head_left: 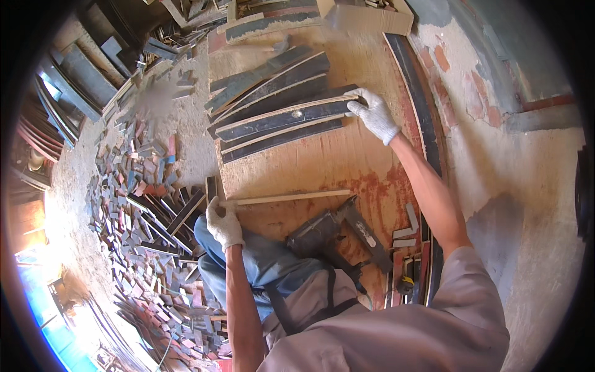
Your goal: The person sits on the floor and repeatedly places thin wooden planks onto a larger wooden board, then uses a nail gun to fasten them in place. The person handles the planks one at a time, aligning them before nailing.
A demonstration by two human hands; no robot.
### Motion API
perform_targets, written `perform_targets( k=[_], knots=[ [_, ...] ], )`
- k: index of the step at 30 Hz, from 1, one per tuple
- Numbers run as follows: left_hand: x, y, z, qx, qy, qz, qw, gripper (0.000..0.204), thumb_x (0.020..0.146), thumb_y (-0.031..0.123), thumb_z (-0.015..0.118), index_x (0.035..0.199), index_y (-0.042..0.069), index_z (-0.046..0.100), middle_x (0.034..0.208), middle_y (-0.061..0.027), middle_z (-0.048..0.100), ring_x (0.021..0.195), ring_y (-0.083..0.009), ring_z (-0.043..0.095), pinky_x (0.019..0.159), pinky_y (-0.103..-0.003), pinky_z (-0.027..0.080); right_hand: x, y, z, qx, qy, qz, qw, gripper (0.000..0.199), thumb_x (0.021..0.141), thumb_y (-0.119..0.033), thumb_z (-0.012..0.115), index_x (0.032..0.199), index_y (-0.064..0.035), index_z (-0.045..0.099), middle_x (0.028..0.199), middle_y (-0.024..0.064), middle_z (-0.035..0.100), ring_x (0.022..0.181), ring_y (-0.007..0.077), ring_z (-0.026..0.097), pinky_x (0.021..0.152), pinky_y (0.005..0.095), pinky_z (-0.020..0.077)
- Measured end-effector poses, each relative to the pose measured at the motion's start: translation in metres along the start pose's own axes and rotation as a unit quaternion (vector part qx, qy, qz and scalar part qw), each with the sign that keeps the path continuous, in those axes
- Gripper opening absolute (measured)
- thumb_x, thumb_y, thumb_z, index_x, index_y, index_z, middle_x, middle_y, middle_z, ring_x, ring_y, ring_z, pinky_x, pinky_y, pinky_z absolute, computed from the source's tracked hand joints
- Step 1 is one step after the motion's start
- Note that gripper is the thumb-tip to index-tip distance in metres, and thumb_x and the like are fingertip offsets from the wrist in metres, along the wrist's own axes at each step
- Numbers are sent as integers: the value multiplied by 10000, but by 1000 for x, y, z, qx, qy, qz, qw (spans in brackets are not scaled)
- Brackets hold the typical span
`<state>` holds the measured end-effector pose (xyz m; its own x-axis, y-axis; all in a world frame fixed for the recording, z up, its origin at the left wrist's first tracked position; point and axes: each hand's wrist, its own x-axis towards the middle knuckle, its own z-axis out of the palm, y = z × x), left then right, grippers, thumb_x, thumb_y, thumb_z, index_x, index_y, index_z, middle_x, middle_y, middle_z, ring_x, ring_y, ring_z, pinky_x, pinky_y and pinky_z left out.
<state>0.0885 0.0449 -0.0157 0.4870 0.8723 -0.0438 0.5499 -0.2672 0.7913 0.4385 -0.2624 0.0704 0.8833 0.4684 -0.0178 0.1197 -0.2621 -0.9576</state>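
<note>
Two gloved hands apart: right hand (374, 113) clamped on dark curved plywood strip (285, 116) at 12 o'clock, long axis crosswise; left hand (224, 224) gripping thin pale wooden slat (291, 198).

A dark nail gun (334, 232) lies on the plywood board (347, 167) at six o'clock. A heap of small wood offcuts (142, 204) covers the floor at nine o'clock (many are reddish). A cardboard box (372, 15) stands at twelve o'clock.

Bare plywood (322, 167) between strips (279, 118), nailer (328, 235)
</note>
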Motion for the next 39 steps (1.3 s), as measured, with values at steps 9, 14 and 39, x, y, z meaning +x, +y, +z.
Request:
perform_targets(
  k=[9, 14, 39],
  knots=[
    [10, 18, -10, -107, -3, -126, 986, 289, 849, 140, 796, 1053, -52, 731, 790, -75, 720, 633, -100, 611, 576, -252, 503, -143, 18, 16, 211, 147, 188, 948, 314, 1041, -195, 605, 1289, -4, 626, 914, 78, 713, 680, 128, 688, 570, 251, 575],
    [16, 11, -7, -162, 9, -158, 974, 151, 856, 86, 795, 956, -25, 778, 777, -59, 733, 625, -110, 633, 582, -261, 512, -223, 25, 36, 168, 152, 269, 936, 331, 1036, -176, 600, 1282, 47, 601, 975, 114, 707, 684, 151, 702, 560, 247, 562],
    [-12, 29, -25, -127, -81, -172, 974, 315, 899, 157, 777, 1151, -30, 746, 969, -60, 757, 789, -84, 629, 684, -235, 501, -197, 7, 96, 116, 243, 311, 911, 383, 958, -103, 711, 1283, 82, 627, 1086, 113, 715, 749, 114, 684, 603, 227, 579]
  ],
)
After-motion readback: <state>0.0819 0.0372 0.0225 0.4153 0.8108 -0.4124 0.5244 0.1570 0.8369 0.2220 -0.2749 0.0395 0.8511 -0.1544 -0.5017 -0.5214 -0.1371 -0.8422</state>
